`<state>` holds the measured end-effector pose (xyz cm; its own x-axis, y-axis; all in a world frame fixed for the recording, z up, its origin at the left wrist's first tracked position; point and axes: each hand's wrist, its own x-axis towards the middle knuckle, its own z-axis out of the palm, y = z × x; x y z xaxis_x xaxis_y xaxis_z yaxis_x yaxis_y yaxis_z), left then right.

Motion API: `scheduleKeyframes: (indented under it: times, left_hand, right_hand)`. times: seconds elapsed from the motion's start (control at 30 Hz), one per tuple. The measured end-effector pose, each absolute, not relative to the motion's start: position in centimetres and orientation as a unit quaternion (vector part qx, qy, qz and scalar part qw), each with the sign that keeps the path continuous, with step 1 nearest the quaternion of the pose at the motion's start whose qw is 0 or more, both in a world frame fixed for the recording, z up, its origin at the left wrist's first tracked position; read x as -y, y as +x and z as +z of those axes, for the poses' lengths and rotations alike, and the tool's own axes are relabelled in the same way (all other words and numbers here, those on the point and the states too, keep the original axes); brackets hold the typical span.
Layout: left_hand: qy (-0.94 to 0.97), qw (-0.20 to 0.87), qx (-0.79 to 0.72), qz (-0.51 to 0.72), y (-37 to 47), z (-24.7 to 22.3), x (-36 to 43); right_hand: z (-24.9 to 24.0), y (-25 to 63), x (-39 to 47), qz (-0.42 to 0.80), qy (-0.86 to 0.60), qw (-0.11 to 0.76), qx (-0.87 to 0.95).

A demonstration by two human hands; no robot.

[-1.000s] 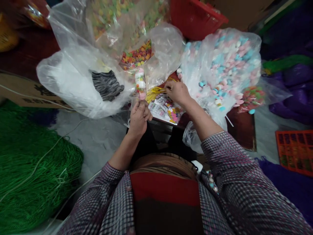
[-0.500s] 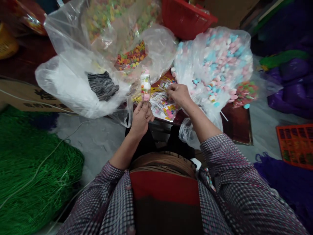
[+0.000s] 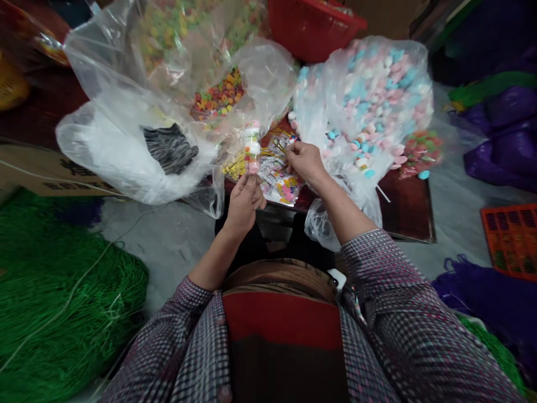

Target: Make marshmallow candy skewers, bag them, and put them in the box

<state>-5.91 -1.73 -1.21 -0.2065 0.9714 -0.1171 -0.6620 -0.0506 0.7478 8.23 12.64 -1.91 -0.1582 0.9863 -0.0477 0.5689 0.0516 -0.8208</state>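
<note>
My left hand point(image 3: 245, 204) is closed, its fingers pinching the lower end of a candy skewer point(image 3: 252, 148). The skewer stands upright in a clear wrapper, with pink, white, green and orange pieces stacked in it. My right hand point(image 3: 305, 161) is closed in a pinch over the small printed packets point(image 3: 279, 176) on the table; what its fingertips hold is too small to make out. Gold twist ties point(image 3: 235, 168) lie behind the skewer, left of the packets.
A plastic bag of ring-shaped candies point(image 3: 220, 95) stands behind. Pink, white and blue candies fill another bag point(image 3: 377, 92) at right. Dark grey strips point(image 3: 170, 148) rest on white plastic at left. A red basket point(image 3: 316, 28) is at the back; green cords point(image 3: 62, 296) lie lower left.
My right hand has shifted slightly; the gold twist tie seen at its fingertips before is no longer distinct. My left hand keeps the candy skewer in nearly the same place. The view has moved slightly.
</note>
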Motion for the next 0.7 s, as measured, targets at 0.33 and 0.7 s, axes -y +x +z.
scheduleKeyframes:
  times: [0.33, 0.7]
  left_hand:
    - [0.204, 0.601, -0.367, 0.68, -5.8, -1.1, 1.7]
    - [0.203, 0.603, -0.357, 0.684, -5.7, -1.2, 1.7]
  right_hand:
    - [-1.5, 8.1, -12.2, 0.383, -0.586, 0.282, 0.656]
    - [-1.0, 8.0, -12.1, 0.423, -0.599, 0.337, 0.591]
